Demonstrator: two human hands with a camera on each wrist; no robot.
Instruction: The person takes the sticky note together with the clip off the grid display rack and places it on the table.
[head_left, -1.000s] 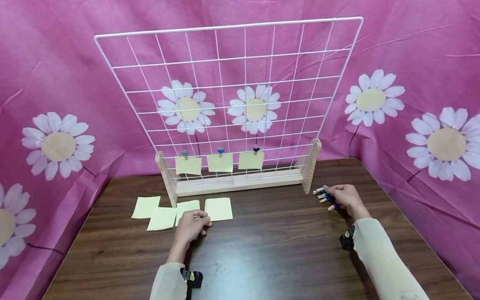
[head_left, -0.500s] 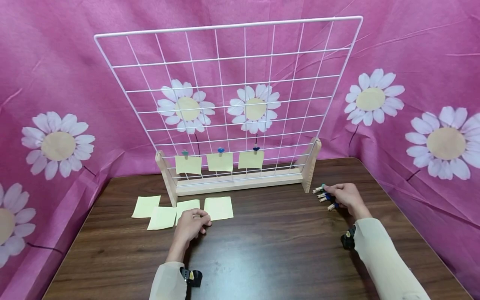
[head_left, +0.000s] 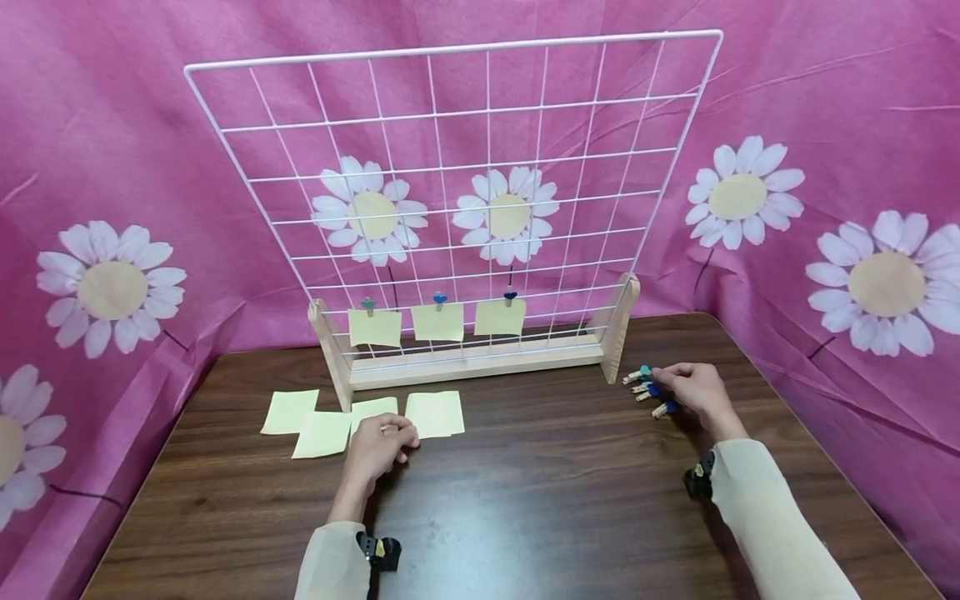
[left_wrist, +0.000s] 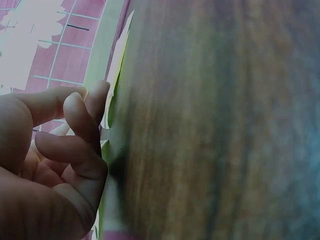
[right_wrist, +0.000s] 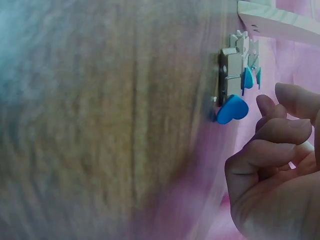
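My left hand (head_left: 380,450) hovers low at the table, fingers loosely bent, its fingertips at the near-left corner of a pale yellow sticky note (head_left: 437,412). The left wrist view shows nothing pinched between the fingers; whether they touch the note I cannot tell. More sticky notes (head_left: 321,434) lie to the left, one partly behind the hand. At the right, my right hand (head_left: 699,393) is beside several small wooden clothespins (head_left: 663,411) with green and blue heart ends. In the right wrist view, a gap separates its loosely bent fingers from the blue heart clothespin (right_wrist: 233,109).
A white wire grid (head_left: 487,142) stands in a wooden base (head_left: 480,367) at the back. Three notes (head_left: 437,323) hang on its lower part from heart clothespins. Pink flowered cloth (head_left: 585,75) surrounds the brown table (head_left: 525,500).
The right hand has drawn slightly right, away from the green heart clothespin it was touching, which now shows more fully. The left hand has stayed nearly in place.
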